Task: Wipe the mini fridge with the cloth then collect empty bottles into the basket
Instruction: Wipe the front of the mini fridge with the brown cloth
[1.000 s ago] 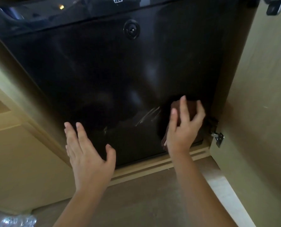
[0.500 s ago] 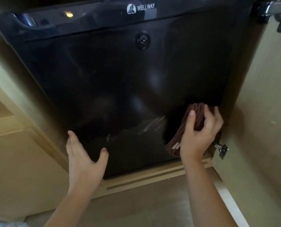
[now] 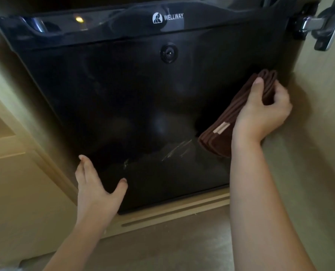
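While the right hand (image 3: pixel 260 112) curls its fingers and thumb tight round the folded brown cloth (image 3: pixel 219 137), the cloth presses on the black fridge (image 3: pixel 133 94) door at about 3 o'clock. At 7 o'clock the left hand (image 3: pixel 96 192) is by the door's edge, fingers straight and spread, holding nothing. A round lock (image 3: pixel 169 53) sits at 12 o'clock.

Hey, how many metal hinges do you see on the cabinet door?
1: a metal hinge at the top right, by the upper corner of the mini fridge. Another may be hidden behind the right hand, which grips the cloth.
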Available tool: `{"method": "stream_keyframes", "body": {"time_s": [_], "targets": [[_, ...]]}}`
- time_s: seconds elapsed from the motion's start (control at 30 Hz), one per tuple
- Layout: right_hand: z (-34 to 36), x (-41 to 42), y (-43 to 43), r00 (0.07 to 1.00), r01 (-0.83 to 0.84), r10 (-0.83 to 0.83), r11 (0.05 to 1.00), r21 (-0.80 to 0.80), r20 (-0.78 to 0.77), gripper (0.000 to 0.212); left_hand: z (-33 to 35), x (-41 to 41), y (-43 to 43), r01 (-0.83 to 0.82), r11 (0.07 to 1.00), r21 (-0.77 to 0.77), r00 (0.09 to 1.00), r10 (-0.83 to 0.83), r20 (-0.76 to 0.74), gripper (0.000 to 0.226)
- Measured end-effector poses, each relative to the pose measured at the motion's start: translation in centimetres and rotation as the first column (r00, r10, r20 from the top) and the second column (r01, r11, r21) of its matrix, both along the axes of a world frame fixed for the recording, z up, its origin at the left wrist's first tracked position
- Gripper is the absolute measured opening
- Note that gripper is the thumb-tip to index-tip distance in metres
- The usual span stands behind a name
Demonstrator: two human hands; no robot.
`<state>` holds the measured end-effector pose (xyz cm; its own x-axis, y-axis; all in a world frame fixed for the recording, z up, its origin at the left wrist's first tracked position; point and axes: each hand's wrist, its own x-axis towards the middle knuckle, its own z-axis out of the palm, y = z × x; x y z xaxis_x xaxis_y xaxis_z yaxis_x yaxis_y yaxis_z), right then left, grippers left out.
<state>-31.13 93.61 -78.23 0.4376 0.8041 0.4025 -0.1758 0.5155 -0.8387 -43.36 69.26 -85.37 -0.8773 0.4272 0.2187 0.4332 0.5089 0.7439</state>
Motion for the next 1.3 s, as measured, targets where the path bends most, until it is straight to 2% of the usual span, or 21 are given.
{"method": "stream_keyframes", "body": {"time_s": [0.13, 0.23, 0.47, 0.6, 0.7, 0.8, 0.87, 1.0, 1.07, 1.13, 1.17, 1.23, 1.3], "targets": [[-1.8, -1.5, -2.6, 0.979, -0.029, -0.002, 0.989, 0.145, 0.204, 0.039, -0.1, 0.0, 0.1, -0.008, 1.0, 0.007, 1.0, 0.008, 0.007, 0.102], [-4.5, -2.8, -4.6, 0.934, -0.114, 0.019, 0.962, 0.248, 0.357, 0.039, -0.1, 0.0, 0.2, -0.015, 1.0, 0.01, 1.0, 0.015, 0.002, 0.101], [-10.2, -3.5, -7.7, 0.832, -0.339, 0.162, 0.906, 0.254, 0.531, 0.038, 0.0, 0.0, 0.1, -0.008, 0.999, 0.042, 1.0, 0.007, 0.03, 0.099], [-7.9, -3.1, -7.3, 0.889, -0.325, 0.239, 0.93, 0.17, 0.39, 0.038, -0.1, -0.2, -0.3, 0.015, 0.999, 0.04, 0.999, -0.016, 0.027, 0.1], [-4.2, -3.4, -6.7, 0.958, -0.2, 0.162, 0.969, 0.147, 0.238, 0.044, -0.3, -0.5, -0.7, 0.041, 0.998, 0.04, 0.999, -0.043, 0.033, 0.101], [-1.1, -4.5, -6.7, 0.982, -0.125, 0.097, 0.977, 0.174, 0.165, 0.042, -0.5, -0.8, -1.0, 0.07, 0.997, 0.044, 0.997, -0.072, 0.031, 0.102], [-0.6, -5.6, -7.4, 0.976, -0.123, 0.077, 0.966, 0.228, 0.202, 0.038, -0.6, -1.0, -1.0, 0.085, 0.995, 0.047, 0.996, -0.086, 0.024, 0.102], [-3.6, -6.9, -10.1, 0.884, -0.224, 0.019, 0.894, 0.388, 0.467, 0.038, -0.6, -0.9, -1.1, 0.094, 0.994, 0.049, 0.996, -0.094, -0.003, 0.103], [-4.4, -6.9, -10.1, 0.867, -0.285, 0.059, 0.873, 0.396, 0.494, 0.038, -0.5, -0.9, -1.2, 0.101, 0.993, 0.056, 0.995, -0.1, -0.01, 0.103], [-3.9, -6.5, -9.4, 0.903, -0.281, 0.126, 0.896, 0.343, 0.41, 0.037, -0.6, -1.1, -1.2, 0.112, 0.992, 0.058, 0.994, -0.112, -0.005, 0.102], [-3.3, -6.1, -8.9, 0.937, -0.243, 0.148, 0.927, 0.284, 0.317, 0.036, -0.6, -1.2, -1.3, 0.119, 0.991, 0.059, 0.993, -0.119, -0.003, 0.102], [-1.7, -5.2, -7.5, 0.986, -0.14, 0.124, 0.979, 0.148, 0.111, 0.037, -0.7, -1.3, -1.6, 0.137, 0.988, 0.073, 0.99, -0.138, 0.012, 0.101], [0.1, -4.3, -6.2, 0.996, -0.086, 0.086, 0.995, 0.054, -0.002, 0.038, -0.6, -1.5, -1.7, 0.163, 0.98, 0.117, 0.985, -0.169, 0.044, 0.1]]}}
